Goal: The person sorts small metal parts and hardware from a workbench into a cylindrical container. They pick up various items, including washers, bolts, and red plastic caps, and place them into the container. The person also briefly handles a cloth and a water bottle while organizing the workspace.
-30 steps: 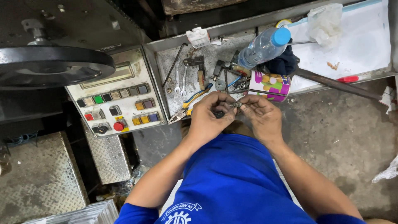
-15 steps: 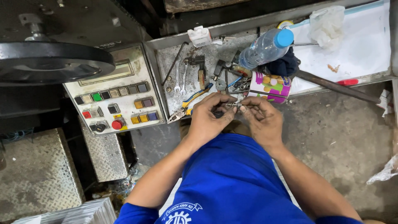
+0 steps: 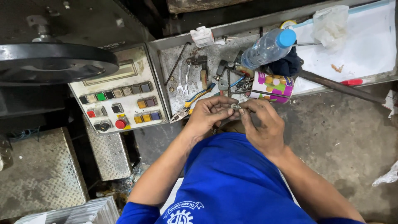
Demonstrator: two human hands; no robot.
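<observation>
Both your hands meet just in front of your chest, at the near edge of the tool tray (image 3: pixel 166 62); your left hand (image 3: pixel 209 114) and your right hand (image 3: pixel 261 124) close from either side on a small metal part (image 3: pixel 235 106), pinched between the fingertips; neither hand is open, and both are clamped on that one piece. Seen from your hands, the pliers with yellow and blue grips (image 3: pixel 195 99) lie at about ten o'clock; the wrenches (image 3: pixel 182 79) sit at eleven; the colourful printed cup (image 3: pixel 271 87) stands at one o'clock, just beside your right knuckles; the clear water bottle with a blue cap (image 3: pixel 265 47) lies beyond it, still near one; the control panel with coloured buttons (image 3: pixel 120 99) is at nine.

As to handling, you can judge the part light, rigid and hard, most likely steel; it looks greyish and dull with a slight shine, short and roughly cylindrical, though it is too small to tell whether it carries a thread or a head. Being so small and possibly oily, it could slip from bare fingers; grip it across its sides with thumb and forefinger pads, as you do now, and keep it over the tray rather than the concrete floor (image 3: pixel 344 137).
</observation>
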